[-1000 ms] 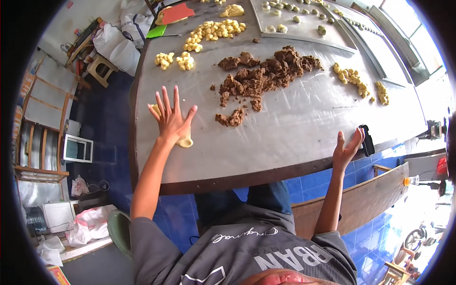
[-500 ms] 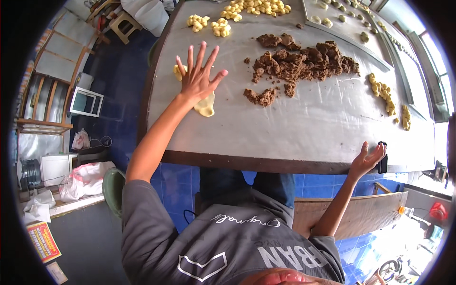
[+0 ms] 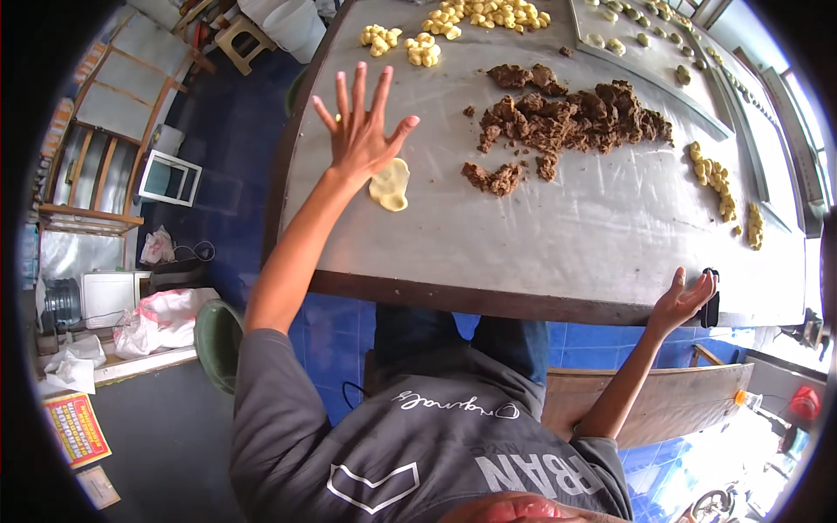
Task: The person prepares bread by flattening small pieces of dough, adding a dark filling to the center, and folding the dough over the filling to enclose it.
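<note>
My left hand is spread flat, palm down, over the left side of the metal table. Just below its thumb lies a flattened oval of pale yellow dough. A speck of yellow shows between the fingers; most of what is beneath the hand is hidden. My right hand hovers at the table's near right edge, thumb apart and fingers loosely curved. A black object stands right behind its fingertips; whether they touch it I cannot tell. Crumbly brown filling is heaped mid-table.
Yellow dough lumps gather at the far edge, with smaller clusters nearer. More dough pieces line the right side. A metal tray with small round pieces is at the far right. A green tub stands left of me.
My left hand has slid left across the table, uncovering more of the flattened dough and covering the yellow piece beside it. The whole view has shifted slightly. My right hand stays near the edge.
</note>
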